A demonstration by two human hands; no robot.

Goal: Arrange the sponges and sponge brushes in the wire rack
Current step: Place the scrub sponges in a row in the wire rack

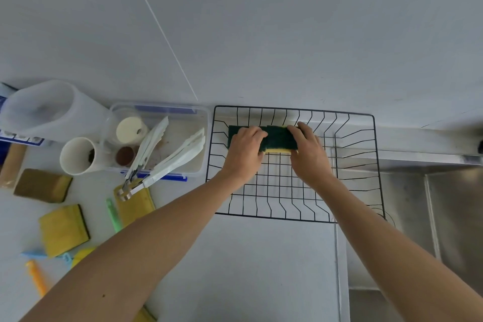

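The black wire rack (292, 165) stands on the pale grey worktop (261, 256), with its right part over the steel sink (418, 204). Inside the rack, toward 12 o'clock of its floor, two green-topped yellow sponges lie side by side, touching. The left hand (244, 153) rests on the left green-and-yellow sponge (235, 131), its grip pressed flat on it with the fingers together. The right hand (308, 150) holds the right green-and-yellow sponge (278, 138), its grip clamped on the sponge's right end (the thumb is hidden).

At 9 o'clock from the rack stands a clear plastic box (162, 138) with white plastic tongs (170, 157) in it, and a white cup (78, 155) just beside it. At 8 o'clock more yellow sponges lie on the worktop: an olive-topped one (43, 185), a yellow one (62, 230), and another one (136, 204) under the tongs' ends. Near them lies a green sponge brush handle (113, 214), and an orange one (38, 278) lies at 7 o'clock.
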